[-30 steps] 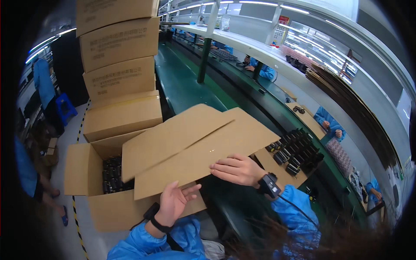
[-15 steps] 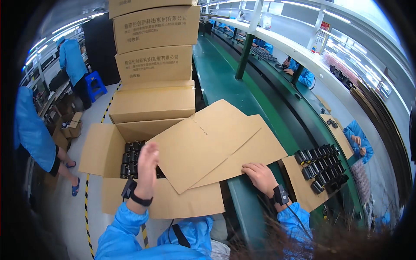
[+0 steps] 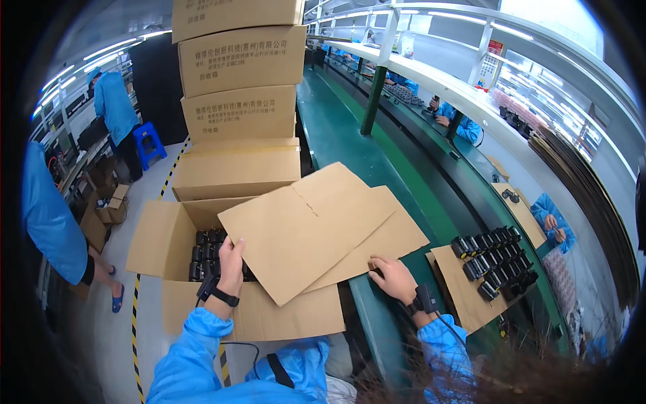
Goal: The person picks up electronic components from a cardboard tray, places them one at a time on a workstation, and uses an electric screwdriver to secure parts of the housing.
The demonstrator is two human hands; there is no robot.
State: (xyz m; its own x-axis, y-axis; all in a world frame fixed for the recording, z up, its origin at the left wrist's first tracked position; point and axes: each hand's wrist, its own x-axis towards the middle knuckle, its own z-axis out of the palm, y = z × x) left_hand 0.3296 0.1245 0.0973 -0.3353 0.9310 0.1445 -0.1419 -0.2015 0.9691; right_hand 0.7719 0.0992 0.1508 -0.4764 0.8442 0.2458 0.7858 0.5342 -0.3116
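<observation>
Two flat cardboard sheets overlap above an open carton. My left hand (image 3: pixel 232 264) is closed on the left edge of the upper cardboard sheet (image 3: pixel 306 232), which has a short tear in it. At the near right edge of the lower cardboard sheet (image 3: pixel 397 232), my right hand (image 3: pixel 394 279) has its fingers bent over the edge, closed on it. Beneath the sheets, the open carton (image 3: pixel 158 232) holds rows of black cylindrical parts (image 3: pixel 204 256); the sheets hide much of its inside. Both wrists wear black bands with small modules.
Stacked closed cartons (image 3: pixel 239 114) rise behind the open one. To the right runs a green bench (image 3: pixel 330 121); several rows of black parts (image 3: pixel 494 259) sit on a cardboard piece (image 3: pixel 461 289) there. Co-workers in blue stand at left and sit across the line. A blue stool (image 3: pixel 149 145) stands far left.
My left hand has come down from a raised, spread pose to grip the upper sheet's edge. That sheet has shifted left over the carton, and my right hand has moved slightly left with the lower sheet.
</observation>
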